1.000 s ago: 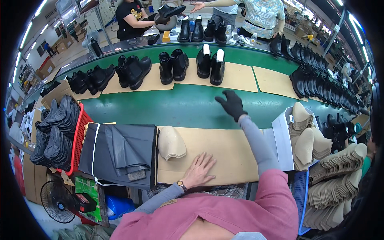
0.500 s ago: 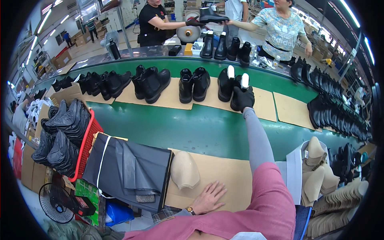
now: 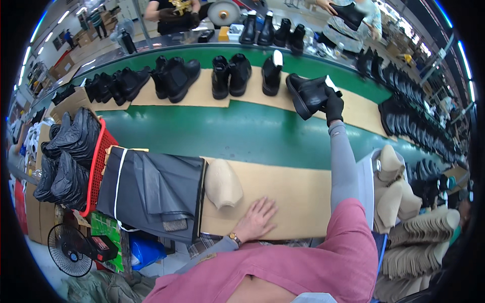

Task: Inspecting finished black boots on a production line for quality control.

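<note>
Gripping black boot (image 3: 309, 94) w/ gloved right hand (image 3: 333, 105); left hand (image 3: 258, 218) flat on cardboard (image 3: 293, 189).

Brown cartons (image 3: 64, 64) stacked far left; small yellow box (image 3: 224, 34) far centre; green printed sheet (image 3: 106, 230) near left, below worktop.

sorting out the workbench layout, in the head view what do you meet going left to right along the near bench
Red basket of black boot uppers → dark grey folded sheets → beige toe-shaped piece → bare left hand flat on the cardboard top → grey sleeve of the right arm → beige insoles stacked.
</note>
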A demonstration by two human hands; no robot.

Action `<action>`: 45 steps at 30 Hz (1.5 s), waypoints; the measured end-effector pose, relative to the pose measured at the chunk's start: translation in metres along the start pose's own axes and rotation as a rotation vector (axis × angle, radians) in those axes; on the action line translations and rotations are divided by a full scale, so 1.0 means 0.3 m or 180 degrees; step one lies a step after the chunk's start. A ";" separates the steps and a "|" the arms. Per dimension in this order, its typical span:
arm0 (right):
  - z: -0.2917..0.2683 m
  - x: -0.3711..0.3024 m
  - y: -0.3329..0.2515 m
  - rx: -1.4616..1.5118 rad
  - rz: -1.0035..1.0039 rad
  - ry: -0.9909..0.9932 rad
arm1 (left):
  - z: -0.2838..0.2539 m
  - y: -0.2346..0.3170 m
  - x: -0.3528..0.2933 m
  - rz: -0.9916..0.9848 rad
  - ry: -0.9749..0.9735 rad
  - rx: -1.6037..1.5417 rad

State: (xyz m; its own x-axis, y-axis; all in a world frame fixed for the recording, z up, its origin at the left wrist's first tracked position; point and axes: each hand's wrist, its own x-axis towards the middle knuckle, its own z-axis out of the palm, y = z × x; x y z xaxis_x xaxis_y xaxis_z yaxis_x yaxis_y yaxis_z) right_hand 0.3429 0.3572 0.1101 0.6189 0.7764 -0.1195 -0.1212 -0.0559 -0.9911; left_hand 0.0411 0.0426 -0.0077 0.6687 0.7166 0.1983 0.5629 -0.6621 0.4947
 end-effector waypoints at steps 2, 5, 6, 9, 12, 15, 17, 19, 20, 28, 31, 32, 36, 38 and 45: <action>-0.186 -0.043 -0.025 0.0329 -0.0181 -0.0240 | -0.003 0.003 0.006 0.0118 0.0002 -0.0004; -0.343 -0.186 -0.014 0.0647 -0.0238 -0.0604 | -0.014 0.008 0.004 0.0042 -0.0012 0.0018; -0.404 -0.247 -0.008 0.0854 -0.0290 -0.0639 | -0.012 0.005 0.005 0.0029 0.0098 -0.0157; -0.530 -0.416 0.029 0.1515 -0.0353 -0.0852 | 0.008 -0.004 0.035 -0.0277 0.0527 -0.1277; -0.580 -0.648 0.035 0.1595 -0.0220 -0.0790 | 0.032 -0.016 0.105 -0.0903 0.0864 -0.3877; -0.658 -0.763 0.152 0.1764 -0.0007 -0.0979 | 0.028 -0.037 0.155 -0.0785 0.0436 -0.6172; -0.661 -0.836 0.168 0.1831 0.0049 -0.0974 | 0.053 -0.064 0.154 -0.0323 0.0112 -0.6692; -0.656 -0.884 0.180 0.1757 0.0056 -0.0622 | 0.079 -0.078 0.147 -0.0520 0.0016 -0.6678; -0.660 -0.884 0.213 0.1656 0.0059 -0.0472 | 0.095 -0.078 0.141 -0.0600 0.0017 -0.6641; -0.679 -0.890 0.274 0.1628 0.0129 -0.0220 | 0.113 -0.120 0.147 -0.0719 -0.0200 -0.7073; -0.675 -0.889 0.275 0.1617 0.0198 -0.0176 | 0.105 -0.118 0.147 -0.0712 -0.0207 -0.7103; -0.675 -0.890 0.275 0.1616 0.0231 -0.0164 | 0.105 -0.120 0.146 -0.0704 -0.0211 -0.7123; -0.673 -0.894 0.267 0.1672 0.0391 -0.0167 | 0.104 -0.126 0.145 -0.0654 -0.0202 -0.7148; -0.676 -0.897 0.264 0.1770 0.0483 -0.0232 | 0.101 -0.124 0.144 -0.0646 -0.0189 -0.7127; -0.688 -0.898 0.265 0.1851 0.0686 -0.0360 | 0.090 -0.118 0.147 -0.0701 -0.0207 -0.7113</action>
State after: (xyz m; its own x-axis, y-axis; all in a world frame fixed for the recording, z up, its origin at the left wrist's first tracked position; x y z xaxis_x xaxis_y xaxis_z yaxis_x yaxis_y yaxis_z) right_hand 0.3267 0.0140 0.0513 0.4515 0.8491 -0.2744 -0.6560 0.1074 -0.7471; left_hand 0.0638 0.0916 -0.0394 0.7286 0.6844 0.0271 -0.6437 0.6707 0.3686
